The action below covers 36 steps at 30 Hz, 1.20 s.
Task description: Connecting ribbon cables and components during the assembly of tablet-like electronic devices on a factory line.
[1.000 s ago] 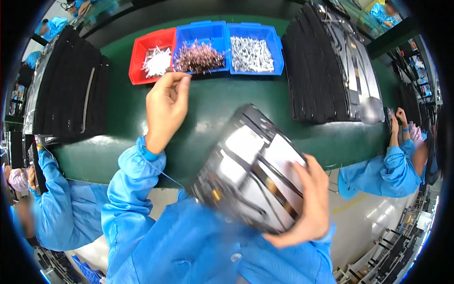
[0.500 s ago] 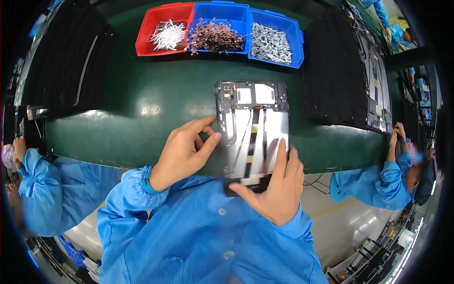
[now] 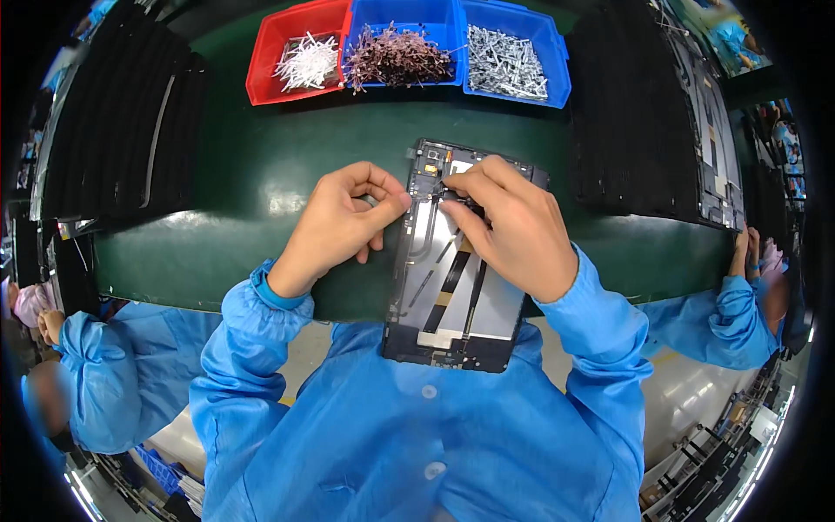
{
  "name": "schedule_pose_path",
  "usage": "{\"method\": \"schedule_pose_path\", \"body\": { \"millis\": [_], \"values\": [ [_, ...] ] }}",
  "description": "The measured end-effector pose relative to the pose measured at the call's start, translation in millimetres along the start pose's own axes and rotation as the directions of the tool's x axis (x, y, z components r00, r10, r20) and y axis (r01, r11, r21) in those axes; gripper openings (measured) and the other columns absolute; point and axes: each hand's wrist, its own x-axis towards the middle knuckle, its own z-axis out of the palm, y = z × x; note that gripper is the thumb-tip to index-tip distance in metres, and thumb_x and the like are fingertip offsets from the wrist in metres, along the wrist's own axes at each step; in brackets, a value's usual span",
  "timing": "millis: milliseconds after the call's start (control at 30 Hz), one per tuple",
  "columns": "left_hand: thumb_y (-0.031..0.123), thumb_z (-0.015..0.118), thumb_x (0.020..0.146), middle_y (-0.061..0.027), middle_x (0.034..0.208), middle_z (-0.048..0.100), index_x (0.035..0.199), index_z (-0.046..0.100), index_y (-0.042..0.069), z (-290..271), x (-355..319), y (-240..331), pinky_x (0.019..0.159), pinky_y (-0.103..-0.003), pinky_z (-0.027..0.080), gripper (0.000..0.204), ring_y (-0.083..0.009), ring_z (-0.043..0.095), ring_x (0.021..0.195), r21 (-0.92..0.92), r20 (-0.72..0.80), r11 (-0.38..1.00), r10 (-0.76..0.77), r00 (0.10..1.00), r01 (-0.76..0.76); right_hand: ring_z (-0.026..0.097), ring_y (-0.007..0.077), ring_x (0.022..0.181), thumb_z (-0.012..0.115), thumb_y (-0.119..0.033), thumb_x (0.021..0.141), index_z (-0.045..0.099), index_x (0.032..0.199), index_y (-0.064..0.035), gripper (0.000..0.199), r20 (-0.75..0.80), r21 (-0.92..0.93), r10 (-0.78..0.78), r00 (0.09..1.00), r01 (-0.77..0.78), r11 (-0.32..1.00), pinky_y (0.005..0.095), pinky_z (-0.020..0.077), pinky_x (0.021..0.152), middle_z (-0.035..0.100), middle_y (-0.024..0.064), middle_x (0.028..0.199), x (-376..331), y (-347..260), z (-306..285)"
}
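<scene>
An opened tablet [image 3: 496, 313] lies tilted on the green table in front of me, its inner side up. It shows a silver plate, dark ribbon cables and a black upper section with small parts. My left hand [image 3: 344, 222] is at its upper left edge, thumb and forefinger pinched together and the other fingers curled. What they pinch, if anything, cannot be made out. My right hand [image 3: 513, 222] reaches over the upper part of the tablet. Its thumb and forefinger close on a spot near the top of the silver plate, and whatever they grip is hidden.
Along the back of the green table [image 3: 235, 252] stand a red bin [image 3: 265, 65] of white strips, a blue bin [image 3: 404, 12] of brownish small parts and another blue bin [image 3: 557, 70] of silvery pieces. Black stacks [image 3: 130, 130] flank me, left and right [image 3: 626, 122]. People in blue sit both sides.
My right hand has moved from the tablet's lower right up to its upper part. The tablet has turned, with its lower end nearer me. My left hand has risen along its left edge.
</scene>
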Motion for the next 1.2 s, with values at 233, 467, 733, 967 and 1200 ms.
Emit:
{"method": "schedule_pose_path", "body": {
  "millis": [233, 467, 733, 967, 1200],
  "values": [
    [0.017, 0.076, 0.093, -0.0055, 0.087, 0.067, 0.101, 0.064, -0.001, -1, 7, 7, 0.04, -0.022, 0.042, 0.023, -0.0058, 0.06, 0.054, 0.042, 0.027, 0.999, -0.023, 0.999, 0.022, 0.067, 0.028, 0.073, 0.077, -0.005, 0.087, 0.071, 0.096, -0.0015, 0.011, -0.047, 0.017, -0.005, 0.999, 0.006, 1.0, 0.037, 0.0535, 0.064, 0.063, 0.0099, 0.091, 3, 9, 11],
    [0.013, 0.074, 0.096, -0.0007, 0.08, 0.065, 0.097, 0.061, 0.001, 1, 11, 12, 0.039, -0.02, 0.04, 0.017, -0.0036, 0.057, 0.051, 0.102, 0.022, 0.994, -0.034, 0.999, 0.031, 0.068, 0.0281, 0.074, 0.074, -0.004, 0.087, 0.069, 0.091, -0.0025, 0.006, -0.048, 0.085, 0.003, 0.999, 0.001, 0.996, 0.0383, 0.0553, 0.063, 0.061, 0.0096, 0.089, 3, 17, 15],
    [0.009, 0.075, 0.095, 0.0012, 0.081, 0.063, 0.097, 0.06, 0.002, 3, 13, 13, 0.042, -0.018, 0.04, 0.016, -0.0022, 0.056, 0.053, 0.155, 0.039, 0.986, -0.061, 0.997, 0.054, 0.069, 0.0331, 0.076, 0.074, -0.007, 0.086, 0.07, 0.089, -0.0043, 0.006, -0.025, 0.13, 0.053, 0.998, -0.049, 0.99, 0.0425, 0.0567, 0.065, 0.063, 0.0096, 0.09, 3, 18, 14],
    [-0.003, 0.081, 0.083, -0.0036, 0.091, 0.061, 0.102, 0.077, 0.001, 17, 5, 4, 0.052, -0.021, 0.039, 0.02, -0.0034, 0.05, 0.058, 0.475, -0.018, 0.753, 0.527, 0.85, -0.456, 0.067, 0.0237, 0.069, 0.075, 0.0, 0.086, 0.071, 0.092, 0.0014, 0.007, -0.047, 0.133, 0.023, 0.999, -0.017, 0.991, 0.0336, 0.0519, 0.059, 0.062, 0.0115, 0.084, 5, 18, 13],
    [0.008, 0.082, 0.082, -0.0012, 0.087, 0.065, 0.094, 0.078, 0.009, 26, -2, -2, 0.05, -0.03, 0.049, 0.013, -0.0136, 0.062, 0.056, 0.644, -0.084, 0.607, 0.66, 0.746, -0.465, 0.067, 0.0235, 0.069, 0.074, 0.001, 0.086, 0.072, 0.093, 0.002, 0.008, -0.062, 0.141, 0.047, 0.997, -0.037, 0.989, 0.0333, 0.0524, 0.06, 0.063, 0.012, 0.084, 4, 17, 15]
  ]
}}
